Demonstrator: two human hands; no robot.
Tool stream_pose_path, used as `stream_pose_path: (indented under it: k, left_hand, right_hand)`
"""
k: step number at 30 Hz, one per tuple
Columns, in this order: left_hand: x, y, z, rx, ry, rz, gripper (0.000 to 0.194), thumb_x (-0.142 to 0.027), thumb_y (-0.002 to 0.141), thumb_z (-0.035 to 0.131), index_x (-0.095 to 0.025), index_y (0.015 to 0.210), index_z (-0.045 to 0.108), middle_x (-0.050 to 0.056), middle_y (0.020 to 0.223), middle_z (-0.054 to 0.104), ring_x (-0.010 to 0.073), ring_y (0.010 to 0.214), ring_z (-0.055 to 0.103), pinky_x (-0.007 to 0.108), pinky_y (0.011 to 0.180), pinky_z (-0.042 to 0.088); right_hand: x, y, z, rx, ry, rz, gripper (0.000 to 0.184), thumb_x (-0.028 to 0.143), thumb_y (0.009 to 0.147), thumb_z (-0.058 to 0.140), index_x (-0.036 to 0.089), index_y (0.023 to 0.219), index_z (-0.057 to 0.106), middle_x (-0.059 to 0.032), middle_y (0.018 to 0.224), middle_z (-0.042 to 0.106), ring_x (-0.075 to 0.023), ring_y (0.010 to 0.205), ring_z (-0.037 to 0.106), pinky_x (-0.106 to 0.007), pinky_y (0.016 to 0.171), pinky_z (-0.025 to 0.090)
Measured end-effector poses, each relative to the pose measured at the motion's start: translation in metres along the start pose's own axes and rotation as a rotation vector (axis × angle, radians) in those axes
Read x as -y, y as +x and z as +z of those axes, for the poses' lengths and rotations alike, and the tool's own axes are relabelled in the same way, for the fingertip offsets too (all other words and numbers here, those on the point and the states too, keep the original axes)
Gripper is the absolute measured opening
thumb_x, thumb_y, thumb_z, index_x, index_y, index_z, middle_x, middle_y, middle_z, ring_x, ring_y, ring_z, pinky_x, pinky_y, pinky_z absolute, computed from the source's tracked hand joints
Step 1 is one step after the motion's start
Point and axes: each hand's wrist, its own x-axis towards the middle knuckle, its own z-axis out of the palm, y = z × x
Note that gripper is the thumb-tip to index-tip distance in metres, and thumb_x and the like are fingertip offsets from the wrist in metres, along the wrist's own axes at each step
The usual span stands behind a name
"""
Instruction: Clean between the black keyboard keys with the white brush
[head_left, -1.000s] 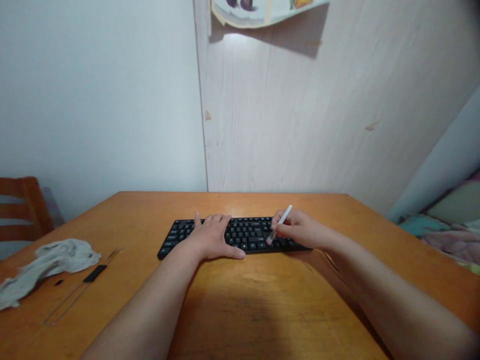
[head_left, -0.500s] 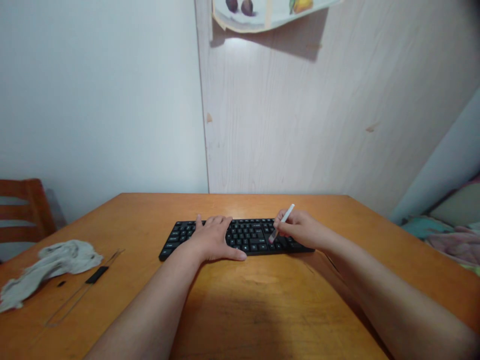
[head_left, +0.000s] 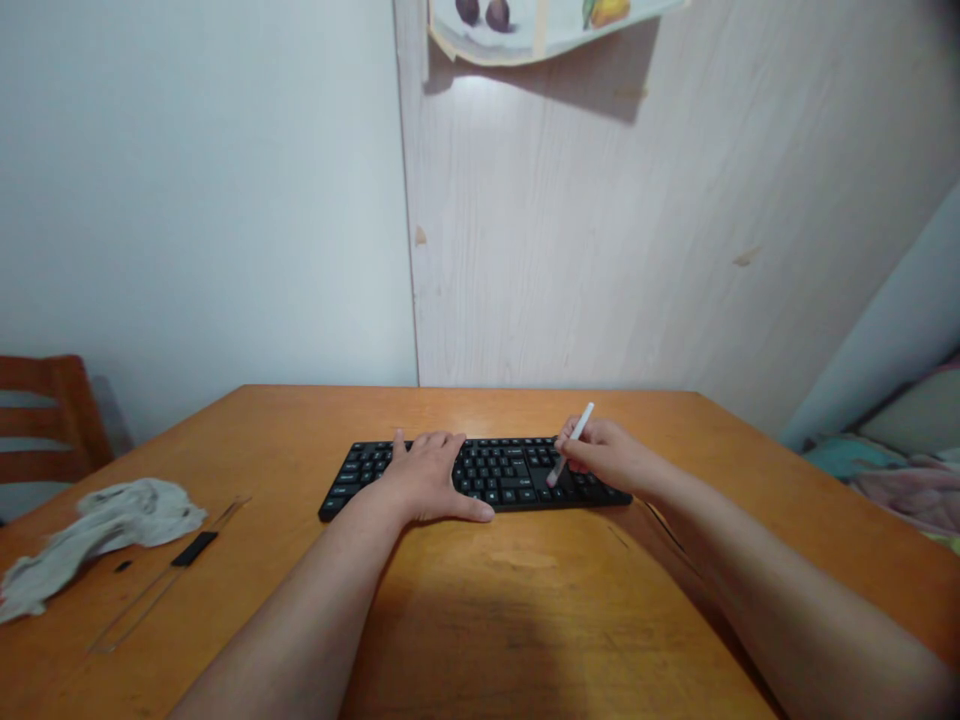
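A black keyboard lies flat across the middle of the wooden table. My left hand rests on its left half with fingers spread, the thumb along the front edge; the keys beneath are hidden. In my right hand is a small brush with a white handle, gripped between thumb and fingers and tilted. Its pinkish tip points down at the keys near the arrow-key area. Part of the number pad is covered by this hand.
At the left of the table lies a crumpled whitish cloth. Beside it are a thin wire tool with a black middle piece and a small black bit. A wooden chair stands beyond the left edge; a wall rises behind.
My right hand has shifted slightly to the right with the brush, its tip moving a short way along the keys. My left hand stays in place on the keyboard.
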Motion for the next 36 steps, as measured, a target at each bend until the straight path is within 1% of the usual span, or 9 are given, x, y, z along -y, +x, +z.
stream_pose_path:
  k: [4,7,10,14,19,24,28,32,36]
  left_hand:
    - [0.0,0.0,0.0,-0.001,0.003,0.002,0.125,-0.093,0.049,0.054,-0.025,0.151,0.035,0.017,0.155,0.038,0.0455,0.141,0.029,0.069,0.113,-0.003]
    - [0.001,0.0,0.0,0.0,0.006,0.002,0.125,-0.093,0.048,0.054,-0.024,0.151,0.035,0.017,0.154,0.038,0.0452,0.141,0.029,0.069,0.114,0.0]
    - [0.0,0.0,0.0,-0.006,0.001,0.003,0.125,-0.094,0.048,0.054,-0.024,0.15,0.036,0.016,0.154,0.039,0.0442,0.141,0.029,0.068,0.114,0.0]
    - [-0.001,-0.002,0.0,-0.014,-0.009,0.002,0.123,-0.094,0.047,0.055,-0.025,0.148,0.038,0.016,0.154,0.04,0.0433,0.141,0.03,0.067,0.115,-0.001]
    - [-0.002,-0.002,-0.001,-0.021,-0.013,0.001,0.122,-0.094,0.046,0.055,-0.026,0.146,0.04,0.016,0.152,0.042,0.0429,0.14,0.032,0.066,0.115,0.0]
    - [-0.002,-0.002,-0.002,-0.017,-0.015,0.008,0.126,-0.095,0.045,0.054,-0.024,0.148,0.038,0.017,0.153,0.041,0.0431,0.14,0.032,0.068,0.114,0.0]
    - [-0.003,-0.002,-0.002,-0.012,0.001,0.001,0.127,-0.095,0.046,0.054,-0.025,0.15,0.036,0.017,0.154,0.039,0.0433,0.141,0.03,0.065,0.115,0.001]
    - [-0.003,-0.002,-0.001,-0.012,-0.007,-0.003,0.126,-0.095,0.045,0.055,-0.025,0.149,0.038,0.017,0.154,0.039,0.0433,0.141,0.03,0.067,0.115,-0.001]
    - [-0.001,-0.001,-0.001,-0.019,-0.021,0.002,0.126,-0.095,0.045,0.054,-0.025,0.148,0.038,0.017,0.153,0.041,0.0433,0.14,0.032,0.07,0.113,-0.001]
  right_hand:
    - [-0.003,0.0,-0.009,-0.129,-0.061,0.037,0.017,0.029,0.083,0.052,0.022,0.068,0.052,-0.0003,0.057,0.062,-0.0172,0.056,0.057,-0.028,0.053,0.035]
    - [-0.004,0.001,-0.011,-0.201,-0.022,0.013,0.017,0.034,0.088,0.05,0.022,0.076,0.053,-0.0017,0.064,0.068,-0.0193,0.064,0.063,-0.029,0.058,0.04]
    - [-0.008,0.005,-0.005,-0.273,0.062,-0.053,0.017,0.037,0.088,0.054,0.021,0.085,0.058,-0.0045,0.079,0.074,-0.0211,0.075,0.067,-0.031,0.067,0.045]
    - [-0.02,0.011,0.009,-0.391,0.043,-0.103,0.024,0.042,0.087,0.056,0.02,0.084,0.065,-0.0066,0.087,0.074,-0.0228,0.084,0.067,-0.032,0.073,0.047]
    - [-0.029,0.011,0.02,-0.356,-0.082,-0.109,0.031,0.044,0.091,0.051,0.022,0.084,0.071,-0.0061,0.095,0.073,-0.0224,0.088,0.068,-0.033,0.077,0.047]
    - [-0.029,0.008,0.018,-0.335,-0.162,-0.083,0.03,0.043,0.091,0.051,0.022,0.082,0.07,-0.0054,0.092,0.074,-0.0222,0.084,0.067,-0.033,0.075,0.046]
    - [-0.023,0.006,0.013,-0.312,-0.215,-0.077,0.028,0.042,0.09,0.051,0.021,0.079,0.067,-0.0045,0.08,0.072,-0.0212,0.075,0.065,-0.032,0.069,0.043]
    - [-0.015,0.004,0.007,-0.235,-0.266,-0.094,0.025,0.037,0.089,0.051,0.022,0.073,0.062,-0.0008,0.066,0.066,-0.0187,0.065,0.061,-0.029,0.062,0.039]
    - [-0.008,0.003,0.001,-0.214,-0.169,-0.067,0.023,0.031,0.088,0.048,0.022,0.069,0.055,0.0,0.062,0.067,-0.0186,0.062,0.062,-0.029,0.059,0.039]
